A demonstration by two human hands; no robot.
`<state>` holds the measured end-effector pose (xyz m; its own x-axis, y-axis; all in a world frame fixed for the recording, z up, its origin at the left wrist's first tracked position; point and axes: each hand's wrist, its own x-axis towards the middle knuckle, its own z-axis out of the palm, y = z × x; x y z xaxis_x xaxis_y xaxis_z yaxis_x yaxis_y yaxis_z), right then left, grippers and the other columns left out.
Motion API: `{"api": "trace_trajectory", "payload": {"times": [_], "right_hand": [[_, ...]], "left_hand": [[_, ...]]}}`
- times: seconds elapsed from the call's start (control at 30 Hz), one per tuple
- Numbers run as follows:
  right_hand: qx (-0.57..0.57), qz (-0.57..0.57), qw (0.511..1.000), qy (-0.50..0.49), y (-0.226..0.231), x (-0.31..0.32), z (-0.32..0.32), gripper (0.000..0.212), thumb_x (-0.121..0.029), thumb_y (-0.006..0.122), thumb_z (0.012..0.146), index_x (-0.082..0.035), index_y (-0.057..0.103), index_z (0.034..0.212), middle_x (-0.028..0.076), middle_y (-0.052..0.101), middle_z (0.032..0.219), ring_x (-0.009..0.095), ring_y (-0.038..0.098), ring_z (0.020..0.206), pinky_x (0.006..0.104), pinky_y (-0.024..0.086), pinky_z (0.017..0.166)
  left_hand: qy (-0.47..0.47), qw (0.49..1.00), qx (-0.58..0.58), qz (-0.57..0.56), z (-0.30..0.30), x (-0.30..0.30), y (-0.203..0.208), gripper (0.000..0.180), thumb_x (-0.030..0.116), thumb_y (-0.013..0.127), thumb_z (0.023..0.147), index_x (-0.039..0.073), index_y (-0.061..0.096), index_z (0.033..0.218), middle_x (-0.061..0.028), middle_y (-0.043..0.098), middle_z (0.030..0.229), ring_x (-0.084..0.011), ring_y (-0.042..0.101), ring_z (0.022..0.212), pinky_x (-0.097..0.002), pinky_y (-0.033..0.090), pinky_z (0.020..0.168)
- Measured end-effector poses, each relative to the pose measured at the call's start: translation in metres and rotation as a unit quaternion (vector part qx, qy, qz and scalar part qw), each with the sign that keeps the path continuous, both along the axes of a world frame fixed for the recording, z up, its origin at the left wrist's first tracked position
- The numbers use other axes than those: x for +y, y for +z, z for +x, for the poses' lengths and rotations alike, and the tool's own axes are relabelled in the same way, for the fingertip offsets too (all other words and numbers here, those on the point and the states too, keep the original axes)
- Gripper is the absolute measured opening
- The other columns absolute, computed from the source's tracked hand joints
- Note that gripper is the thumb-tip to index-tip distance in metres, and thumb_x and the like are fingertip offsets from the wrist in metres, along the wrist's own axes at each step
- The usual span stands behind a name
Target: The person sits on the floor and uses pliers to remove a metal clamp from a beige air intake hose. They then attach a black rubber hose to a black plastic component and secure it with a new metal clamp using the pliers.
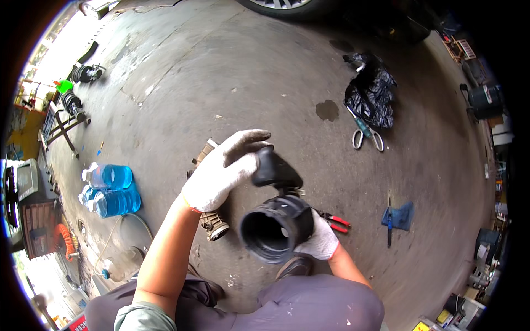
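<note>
A black ribbed air intake hose [302, 207] is held up above my knees, its wide round mouth facing me. My right hand [320, 240], in a white glove, grips it from the right side near the mouth. A smooth black side chamber [276, 169] rises from the hose. My left hand [221, 174], also gloved, has its thumb against the chamber's upper end and its fingers reaching over the top. Partly hidden behind my left hand, a dirty brownish ribbed hose [214, 225] lies on the floor. Red-handled pliers [337, 222] lie just past my right hand.
Scissors [367, 134] lie beside a crumpled black plastic bag [374, 96] at the far right. A blue screwdriver [390, 220] rests on a blue cloth [407, 215]. Bottles of blue liquid [118, 201] are at the left. A car wheel [281, 4] shows at the top edge.
</note>
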<state>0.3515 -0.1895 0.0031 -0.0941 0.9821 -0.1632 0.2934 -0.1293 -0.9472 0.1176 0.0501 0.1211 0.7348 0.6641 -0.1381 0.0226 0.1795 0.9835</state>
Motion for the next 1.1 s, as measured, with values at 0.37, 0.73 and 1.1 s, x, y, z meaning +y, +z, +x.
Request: {"api": "trace_trajectory", "payload": {"times": [0.37, 0.73, 1.1], "right_hand": [[0.207, -0.247, 0.946, 0.040, 0.004, -0.033, -0.070, 0.101, -0.013, 0.105, 0.067, -0.001, 0.054, 0.154, 0.015, 0.072, 0.146, 0.024, 0.067, 0.140, 0.0427, 0.051, 0.123], [0.064, -0.248, 0.912, 0.320, 0.020, 0.000, -0.066, 0.083, -0.046, 0.089, 0.089, -0.002, 0.063, 0.154, 0.027, 0.070, 0.149, 0.041, 0.067, 0.140, 0.0477, 0.050, 0.122], [-0.524, -0.242, 0.817, 0.009, -0.075, -0.109, 0.086, 0.082, -0.036, 0.092, 0.086, -0.007, 0.057, 0.154, 0.023, 0.059, 0.153, 0.045, 0.056, 0.142, 0.0535, 0.052, 0.117]], "left_hand": [[-0.120, 0.967, 0.091, -0.208, -0.051, -0.015, -0.057, 0.111, 0.037, 0.104, 0.081, 0.003, 0.041, 0.166, -0.0194, 0.065, 0.156, -0.0291, 0.062, 0.144, -0.0455, 0.047, 0.125], [-0.035, 0.934, -0.080, -0.347, -0.124, -0.096, -0.183, 0.042, 0.013, 0.062, 0.116, 0.004, 0.056, 0.156, -0.0098, 0.070, 0.145, -0.0217, 0.068, 0.133, -0.0406, 0.056, 0.117], [-0.025, 0.998, 0.038, 0.036, -0.106, -0.072, -0.165, 0.045, 0.028, 0.064, 0.116, 0.008, 0.059, 0.157, -0.0118, 0.068, 0.150, -0.0262, 0.065, 0.139, -0.0464, 0.053, 0.121]]}}
